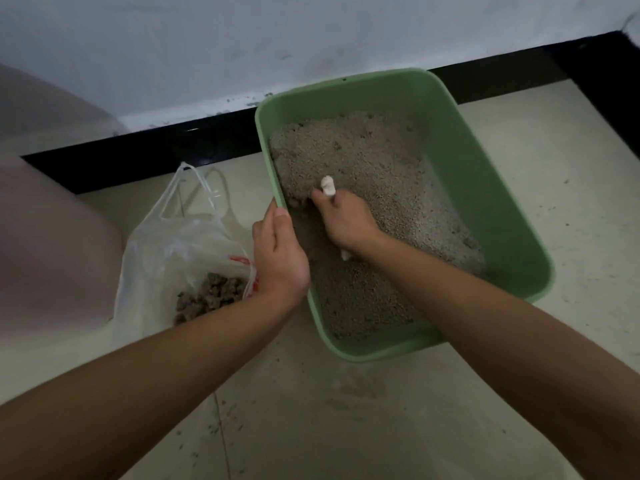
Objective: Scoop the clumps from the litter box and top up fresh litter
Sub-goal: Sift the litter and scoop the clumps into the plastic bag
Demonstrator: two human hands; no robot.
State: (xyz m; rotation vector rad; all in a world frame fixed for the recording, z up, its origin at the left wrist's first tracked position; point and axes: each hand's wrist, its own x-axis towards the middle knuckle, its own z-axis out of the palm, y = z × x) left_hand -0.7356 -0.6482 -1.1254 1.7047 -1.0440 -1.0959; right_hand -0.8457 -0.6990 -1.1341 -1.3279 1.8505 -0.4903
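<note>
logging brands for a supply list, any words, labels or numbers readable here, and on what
No text is readable in this view.
plastic bag: red print on it, too crumpled and blurred to read.
litter box: no label shows.
scoop: no marking shows.

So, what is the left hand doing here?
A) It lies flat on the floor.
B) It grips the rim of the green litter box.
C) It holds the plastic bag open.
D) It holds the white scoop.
B: the left hand grips the near left rim of the green litter box, thumb over the edge, while the right hand holds the white scoop in the litter.
</note>
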